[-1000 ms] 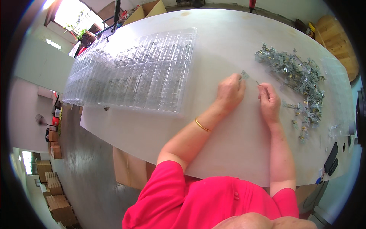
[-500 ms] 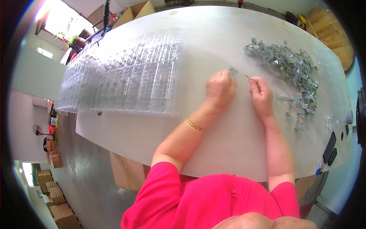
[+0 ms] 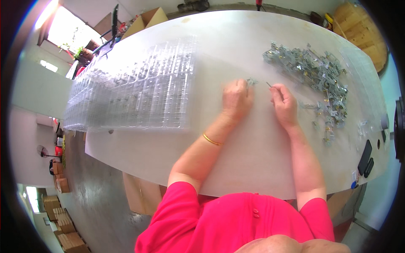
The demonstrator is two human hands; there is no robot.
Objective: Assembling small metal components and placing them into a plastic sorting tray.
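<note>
Over the middle of the white table, my left hand [image 3: 237,98] is closed on a small grey metal part [image 3: 252,81], which sticks out past the fingertips. My right hand [image 3: 284,104], a short way to the right, pinches a thin dark pin [image 3: 269,84] between thumb and finger. The pin's tip points up and left, toward the metal part, and a gap separates the two. Right of my hands lies a loose heap of small grey metal parts [image 3: 312,67], some with brass-coloured bits. My fingers hide much of what each hand holds.
Clear plastic trays [image 3: 139,88] with many compartments, filled with small parts, are stacked at the left. A black phone [image 3: 365,157] lies by the right edge, near clear plastic packaging [image 3: 362,127]. Cardboard boxes [image 3: 141,192] stand below the table. A round wooden board [image 3: 360,33] leans at the far right.
The whole view has shifted slightly. Both hands keep their grips on the metal part and the pin, and the gap between them looks much the same.
</note>
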